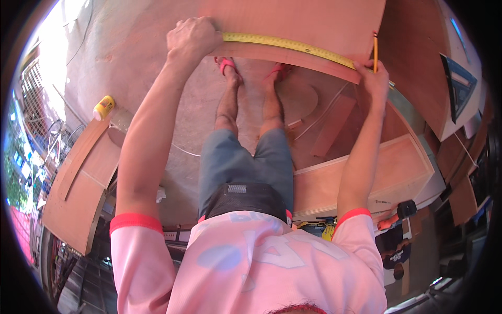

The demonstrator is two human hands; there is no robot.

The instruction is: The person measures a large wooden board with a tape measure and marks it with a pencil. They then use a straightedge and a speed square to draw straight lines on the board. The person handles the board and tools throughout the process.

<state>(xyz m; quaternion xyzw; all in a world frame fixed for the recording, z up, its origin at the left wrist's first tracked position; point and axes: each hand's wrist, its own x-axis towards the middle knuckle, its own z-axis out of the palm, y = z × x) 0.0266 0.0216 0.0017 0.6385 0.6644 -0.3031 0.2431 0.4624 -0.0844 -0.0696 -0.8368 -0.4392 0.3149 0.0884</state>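
A yellow tape measure (282,44) is stretched across a reddish-brown wooden board (298,18), close to the board's near edge. At its left end, my left hand (194,39) is closed on it; the fist hides whatever part lies inside. My right hand (373,82) pinches the tape at the board's right edge, and a short length of tape shows past the fingers. An orange pencil (375,51) stands up out of that same right hand, its tip toward the far side.
A long plywood box or drawer (366,167) lies at right, beside my legs. A blue triangular square (459,86) rests on a panel farther right. At left, a yellow bottle (104,107) stands by a curved wooden piece (83,157). A cord and wood offcuts lie on the floor.
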